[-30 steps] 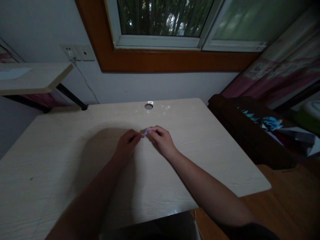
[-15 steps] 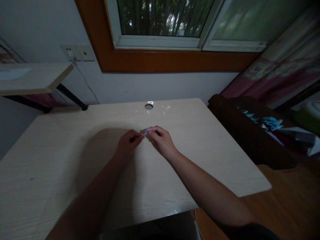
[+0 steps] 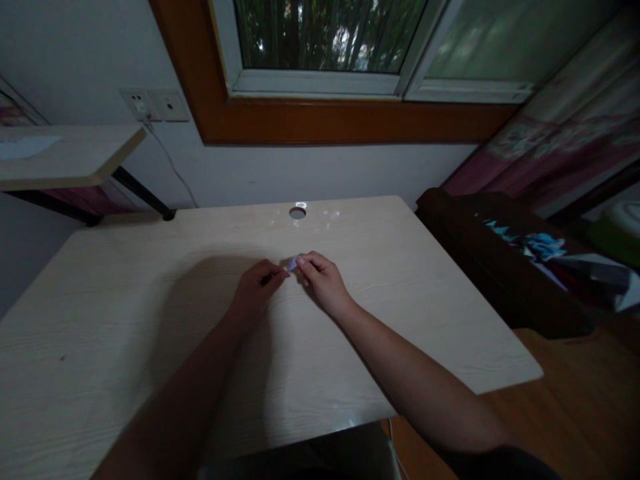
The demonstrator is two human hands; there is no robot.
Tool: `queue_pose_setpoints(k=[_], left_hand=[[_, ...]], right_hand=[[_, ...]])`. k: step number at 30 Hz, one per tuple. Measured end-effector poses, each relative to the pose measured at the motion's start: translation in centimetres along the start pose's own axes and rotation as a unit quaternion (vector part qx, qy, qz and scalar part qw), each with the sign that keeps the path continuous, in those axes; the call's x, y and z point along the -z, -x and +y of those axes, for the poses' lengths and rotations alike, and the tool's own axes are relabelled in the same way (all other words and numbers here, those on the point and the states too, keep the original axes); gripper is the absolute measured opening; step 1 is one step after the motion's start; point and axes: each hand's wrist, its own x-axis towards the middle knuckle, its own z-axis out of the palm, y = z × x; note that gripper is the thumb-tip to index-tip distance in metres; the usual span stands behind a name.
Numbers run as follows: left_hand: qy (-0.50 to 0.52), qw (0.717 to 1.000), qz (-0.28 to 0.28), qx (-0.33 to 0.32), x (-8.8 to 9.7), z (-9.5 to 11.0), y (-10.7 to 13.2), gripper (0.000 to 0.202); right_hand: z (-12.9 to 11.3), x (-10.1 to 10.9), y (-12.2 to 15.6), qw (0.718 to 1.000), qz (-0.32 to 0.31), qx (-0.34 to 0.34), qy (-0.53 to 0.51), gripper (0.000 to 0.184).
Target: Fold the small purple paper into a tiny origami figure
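Observation:
Between my two hands is a small, thin, pale purple strip (image 3: 293, 264), perhaps paper; its exact kind is too small to make out. My left hand (image 3: 257, 283) pinches its lower left end between thumb and fingertips. The upper right end sits in a pinch of my right hand (image 3: 323, 277), whose thumb lies over part of it. Both hands are just above or resting on the pale wood-grain desk (image 3: 350, 240), near its middle; which of the two, I cannot tell.
A round cable hole (image 3: 297, 213) is near the desk's back edge. At the left rises a shelf (image 3: 75, 163) on black legs. Past the right edge stands a dark brown piece of furniture (image 3: 480, 260) with cloth and other items. A window (image 3: 325, 40) is ahead.
The purple strip has turned slightly and looks flatter and straighter between my fingertips. My right fingers have shifted very slightly to the right; my left hand is nearly still.

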Motion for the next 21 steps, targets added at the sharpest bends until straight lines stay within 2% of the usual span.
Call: queue_pose_setpoints(k=[7, 13, 21], left_hand=[[-0.003, 1.0, -0.006, -0.015, -0.1, -0.4, 0.0, 0.02], [0.001, 0.999, -0.026, -0.023, -0.1, 0.2, 0.1, 0.022], [-0.013, 0.996, 0.038, -0.078, -0.2, 0.7, 0.2, 0.007]], right_hand=[[0.2, 0.2, 0.1, 0.998, 0.002, 0.011, 0.054, 0.033], [0.2, 0.1, 0.1, 0.999, 0.009, -0.003, 0.04, 0.033], [-0.1, 0.1, 0.2, 0.999, -0.002, -0.009, 0.052, 0.032]])
